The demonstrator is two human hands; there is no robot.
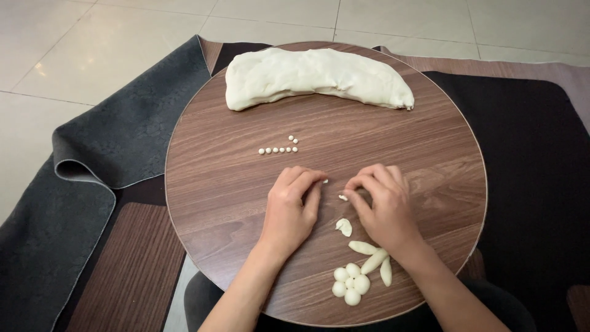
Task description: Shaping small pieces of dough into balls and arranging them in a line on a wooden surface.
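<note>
Both hands rest palm-down on the round wooden table [215, 184], close together near its middle. Left hand [292, 212] has its fingers curled loosely, with a tiny bit of dough [325, 181] lying just at its fingertips; whether it is pinched or merely touched cannot be told. Right hand [384, 206] is curled too, thumb and forefinger narrowed toward a second small dough crumb [342, 197] that sits just beside them on the wood.

Just below and between the hands lies a small flattened dough piece [345, 227]. Nearer the table's front edge, by the right wrist, three elongated dough strips [372, 258] fan out, touching a cluster of round dough balls [351, 283] packed against one another.

Beyond the hands, well apart from them, a short row of tiny dough beads [278, 149] runs across the wood, with two more beads set just above its right end. At the far side of the table lies a large long dough loaf [313, 77], slightly curved.

Under the table spreads a dark rug [117, 132], one corner folded over, on a pale tiled floor [92, 43].
</note>
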